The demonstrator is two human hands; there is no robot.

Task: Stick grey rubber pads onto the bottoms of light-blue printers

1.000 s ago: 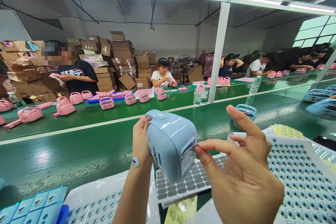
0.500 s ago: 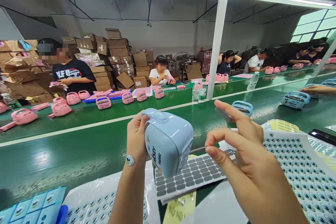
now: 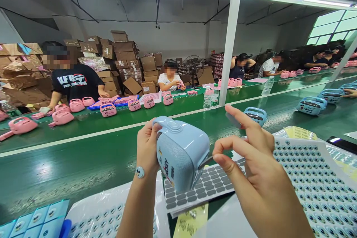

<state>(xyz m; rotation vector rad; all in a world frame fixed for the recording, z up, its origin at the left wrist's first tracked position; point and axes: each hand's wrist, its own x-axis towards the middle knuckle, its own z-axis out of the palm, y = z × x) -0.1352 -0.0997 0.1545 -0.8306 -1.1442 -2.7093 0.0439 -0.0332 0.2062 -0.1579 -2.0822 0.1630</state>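
My left hand (image 3: 147, 143) is closed round the handle end of a light blue portable speaker (image 3: 181, 152) and holds it tilted above the bench. Thumb and forefinger of my right hand (image 3: 245, 171) pinch a thin grey oval sticker (image 3: 205, 162), whose far edge meets the speaker's right side. A second grey oval sticker (image 3: 233, 121) clings to another raised fingertip of that hand. Below the speaker lies a sheet of grey oval stickers (image 3: 200, 189). On my left wrist sits a small round sticker (image 3: 140, 172).
Sheets of round stickers (image 3: 309, 178) lie at right, beside a dark phone (image 3: 341, 143). Blue boxes (image 3: 36, 217) are at lower left. Blue speakers (image 3: 311, 105) and water bottles (image 3: 214, 96) stand on the green belt (image 3: 83, 160). Co-workers sit beyond, behind pink speakers (image 3: 108, 109).
My right hand has moved left, bringing the pinched sticker to the speaker's side. The speaker has shifted slightly right. Across the belt, the co-worker at left has lowered both hands.
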